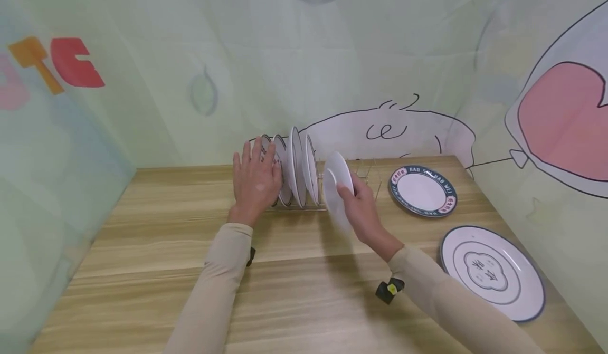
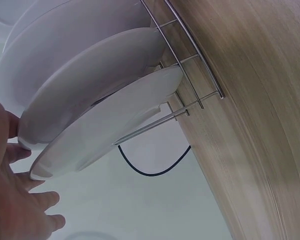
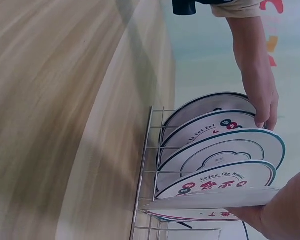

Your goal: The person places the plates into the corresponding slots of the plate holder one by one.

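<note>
Several plates stand on edge side by side in a wire dish rack. My left hand rests against the leftmost ones, fingers extended and spread. In the left wrist view its fingertips touch the rims of the white plates. To the right of the standing plates, my right hand grips a white plate by its edge, thumb on the side with the foot ring. That plate is tilted nearly upright at the rack; whether its lower edge touches the wires is unclear. The right wrist view shows it almost edge-on.
A smaller plate with a dark lettered rim lies flat right of the rack. Nearer, a large blue-rimmed plate lies by the right edge of the wooden table. A printed cloth backdrop rises behind and at both sides.
</note>
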### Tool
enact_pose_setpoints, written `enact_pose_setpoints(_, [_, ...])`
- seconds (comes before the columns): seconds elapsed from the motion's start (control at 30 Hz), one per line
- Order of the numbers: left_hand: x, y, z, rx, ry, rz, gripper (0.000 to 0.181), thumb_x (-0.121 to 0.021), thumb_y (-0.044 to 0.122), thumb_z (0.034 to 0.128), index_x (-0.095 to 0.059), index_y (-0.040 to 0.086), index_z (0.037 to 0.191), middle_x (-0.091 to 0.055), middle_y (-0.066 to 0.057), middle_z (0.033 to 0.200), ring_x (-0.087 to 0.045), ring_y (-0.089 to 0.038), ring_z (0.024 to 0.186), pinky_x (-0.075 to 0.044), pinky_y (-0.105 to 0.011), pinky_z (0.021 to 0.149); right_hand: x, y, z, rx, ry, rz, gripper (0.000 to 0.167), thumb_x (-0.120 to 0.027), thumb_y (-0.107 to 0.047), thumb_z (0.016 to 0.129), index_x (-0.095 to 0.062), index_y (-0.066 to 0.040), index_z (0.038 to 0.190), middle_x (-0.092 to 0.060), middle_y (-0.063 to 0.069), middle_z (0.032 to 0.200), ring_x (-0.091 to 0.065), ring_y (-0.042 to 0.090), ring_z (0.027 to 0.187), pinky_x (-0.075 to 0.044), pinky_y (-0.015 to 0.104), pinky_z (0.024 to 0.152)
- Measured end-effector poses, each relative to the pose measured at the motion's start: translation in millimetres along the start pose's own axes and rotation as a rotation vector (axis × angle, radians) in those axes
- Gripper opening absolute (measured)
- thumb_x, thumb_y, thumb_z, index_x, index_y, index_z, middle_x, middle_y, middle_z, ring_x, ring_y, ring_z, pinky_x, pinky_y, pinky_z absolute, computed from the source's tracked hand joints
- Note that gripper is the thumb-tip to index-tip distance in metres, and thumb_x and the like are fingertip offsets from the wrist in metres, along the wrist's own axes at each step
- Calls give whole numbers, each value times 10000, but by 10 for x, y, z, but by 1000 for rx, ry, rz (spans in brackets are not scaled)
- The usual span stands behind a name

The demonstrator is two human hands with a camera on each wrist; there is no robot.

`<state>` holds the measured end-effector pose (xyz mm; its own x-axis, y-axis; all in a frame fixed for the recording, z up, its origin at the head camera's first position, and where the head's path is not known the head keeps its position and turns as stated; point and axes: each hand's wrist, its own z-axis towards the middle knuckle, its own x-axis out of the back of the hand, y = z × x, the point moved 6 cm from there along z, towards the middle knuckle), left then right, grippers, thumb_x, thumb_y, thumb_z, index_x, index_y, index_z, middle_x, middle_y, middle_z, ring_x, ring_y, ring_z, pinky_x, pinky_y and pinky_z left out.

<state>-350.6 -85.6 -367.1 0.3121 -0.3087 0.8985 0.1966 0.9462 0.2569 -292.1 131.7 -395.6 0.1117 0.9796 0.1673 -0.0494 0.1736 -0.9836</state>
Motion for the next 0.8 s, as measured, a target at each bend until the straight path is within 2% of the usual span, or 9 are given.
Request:
enact_pose_setpoints(0.37, [16,-9,30,-10,23,6,532,-370,319,1044,-358,147,1547,-227,-156,1658,-175,-405,1535,-120,-607,1240,-134,-68,196,50,14,46,487,-484,-149,1025,-432,-99,1506,-545,211,1438,-571,425,1274,-500,598,1010])
enact_pose_setpoints(0.5, [18,-2,27,-14,22,3,530,-356,325,1047,-360,145,1546,-230,-159,1656,-181,-409,1532,-117,-609,1240,-181,-63,254,57,24,52,506,-484,-148,1020,-420,-136,1521,-519,198,1470,-555,431,1288,-496,609,1007])
enact_pose_setpoints(0.67, [-6,-9,4,-6,9,4,529,-396,305,1042,-358,152,1547,-228,-154,1657,-195,-409,1527,-119,-605,1241,-243,-12,318,37,33,29,521,-479,-172,1026,-392,-159,1539,-491,183,1497,-538,422,1302,-499,601,1008])
enact_pose_setpoints(0.8, [-1,-11,8,-8,18,6,530,-408,301,1040,-357,155,1547,-231,-155,1656,-201,-411,1525,-125,-605,1240,-294,-9,379,59,46,5,513,-481,-178,1027,-404,-161,1534,-504,181,1486,-547,394,1287,-508,553,1020])
